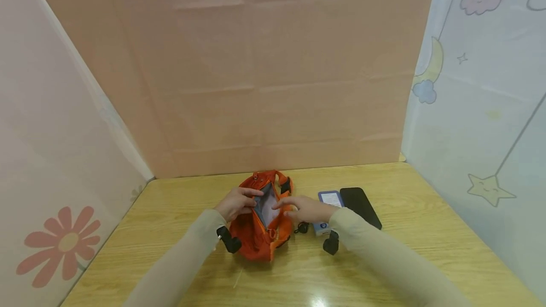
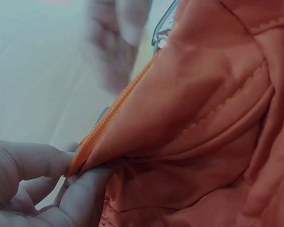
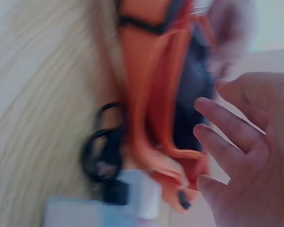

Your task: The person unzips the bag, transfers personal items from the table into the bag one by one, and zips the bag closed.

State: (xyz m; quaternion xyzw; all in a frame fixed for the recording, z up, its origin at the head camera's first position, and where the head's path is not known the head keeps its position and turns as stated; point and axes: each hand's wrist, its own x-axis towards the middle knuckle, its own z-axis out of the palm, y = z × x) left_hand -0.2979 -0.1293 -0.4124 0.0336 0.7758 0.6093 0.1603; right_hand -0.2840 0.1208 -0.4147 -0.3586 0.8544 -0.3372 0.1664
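Note:
An orange-red zippered bag (image 1: 249, 240) stands unzipped on the wooden table, its grey lining and something pale (image 1: 268, 210) visible inside. At the left edge of the opening, my left hand (image 1: 236, 203) pinches the fabric; the left wrist view shows thumb and fingers on the orange zipper edge (image 2: 102, 125). Over the right side of the opening hovers my right hand (image 1: 309, 208), its fingers loosely spread and holding nothing. In the right wrist view that hand (image 3: 255, 142) is beside the bag's mouth, with the dark lining (image 3: 189, 99) behind the fingertips.
Right of the bag lie a coiled black cable (image 1: 303, 227), a small blue-and-white box (image 1: 321, 230), a blue-edged item with a white printed face (image 1: 332, 198) and a flat black rectangular object (image 1: 360, 206). A white block (image 3: 144, 194) sits by the cable. Hanging sheets enclose the table.

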